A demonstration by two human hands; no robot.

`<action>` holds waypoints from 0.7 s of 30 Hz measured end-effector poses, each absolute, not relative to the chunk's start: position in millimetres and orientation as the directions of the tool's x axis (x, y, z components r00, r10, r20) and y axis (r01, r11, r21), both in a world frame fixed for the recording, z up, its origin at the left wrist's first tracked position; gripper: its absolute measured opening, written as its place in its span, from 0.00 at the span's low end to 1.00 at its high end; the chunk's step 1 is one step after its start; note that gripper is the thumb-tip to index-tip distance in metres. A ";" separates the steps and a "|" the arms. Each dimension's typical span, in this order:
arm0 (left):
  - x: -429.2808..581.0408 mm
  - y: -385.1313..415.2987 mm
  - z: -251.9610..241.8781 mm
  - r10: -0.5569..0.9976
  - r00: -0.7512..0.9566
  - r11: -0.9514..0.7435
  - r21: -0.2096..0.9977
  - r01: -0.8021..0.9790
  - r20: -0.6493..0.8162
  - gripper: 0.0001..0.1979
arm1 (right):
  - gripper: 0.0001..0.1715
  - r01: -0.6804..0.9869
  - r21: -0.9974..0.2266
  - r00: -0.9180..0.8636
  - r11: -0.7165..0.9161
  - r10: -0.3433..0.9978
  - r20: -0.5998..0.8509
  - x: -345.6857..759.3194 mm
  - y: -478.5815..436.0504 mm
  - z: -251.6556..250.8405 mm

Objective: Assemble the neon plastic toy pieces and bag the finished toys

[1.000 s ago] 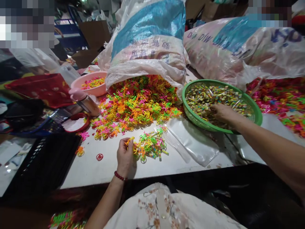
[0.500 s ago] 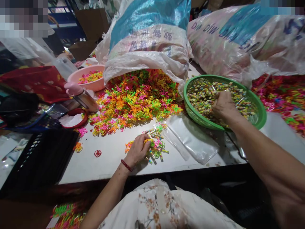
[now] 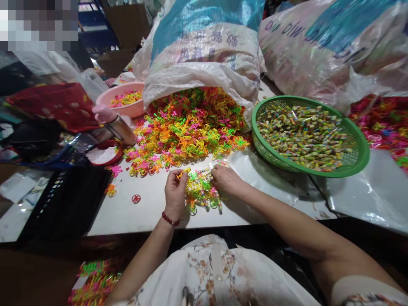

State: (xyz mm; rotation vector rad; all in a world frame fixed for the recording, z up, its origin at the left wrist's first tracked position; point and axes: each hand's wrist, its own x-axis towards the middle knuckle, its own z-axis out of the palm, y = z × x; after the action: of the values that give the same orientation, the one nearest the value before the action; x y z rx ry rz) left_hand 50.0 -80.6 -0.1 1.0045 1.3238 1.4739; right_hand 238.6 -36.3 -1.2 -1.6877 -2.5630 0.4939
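My left hand (image 3: 175, 193), with a dark red bead bracelet at the wrist, pinches a small yellow-orange plastic toy piece (image 3: 184, 172) between thumb and fingers. Between my hands lies a small pile (image 3: 200, 187) of coloured plastic pieces and wrapped candy sticks on the white table (image 3: 127, 221). My right hand (image 3: 227, 180) is at the pile's right side, fingers closed. A shiny clear-wrapped candy stick (image 3: 210, 167) shows at its fingertips, partly hidden. To the right, a green basket (image 3: 363, 148) holds many similar wrapped sticks (image 3: 302, 136).
A white and blue woven sack (image 3: 204, 46) spills a heap of bright plastic pieces (image 3: 185, 131). Another sack (image 3: 318, 46) lies at back right. On the left are a pink bowl (image 3: 137, 110), a bottle (image 3: 116, 125), a red dish (image 3: 116, 157) and a black crate (image 3: 70, 199). Clear bags (image 3: 270, 178) lie by the basket.
My right hand has left the green basket and come left to the small pile. My left hand has lifted off the pile's top and now pinches a yellow-orange piece.
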 end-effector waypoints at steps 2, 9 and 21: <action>47.9 -80.9 5.4 0.963 -0.218 0.093 0.954 -0.286 -0.160 0.15 | 0.08 0.902 -0.262 -0.392 0.342 0.905 -0.166 236.1 -31.7 -5.7; 48.3 -85.9 6.7 0.933 -0.117 0.231 0.817 -0.528 -0.339 0.17 | 0.12 0.896 -0.327 -0.359 0.300 0.923 -0.138 234.8 -31.7 -3.8; 59.7 -91.4 13.3 0.949 -0.082 0.239 0.862 -0.447 -0.306 0.23 | 0.18 0.240 -0.969 -0.090 -0.055 0.993 -0.079 246.9 -37.0 11.6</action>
State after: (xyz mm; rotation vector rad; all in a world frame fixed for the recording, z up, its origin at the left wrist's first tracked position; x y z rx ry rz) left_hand 59.7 -91.4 13.3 0.6009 1.0984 1.2811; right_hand 246.9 -37.0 11.6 -1.3890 -1.4285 1.2109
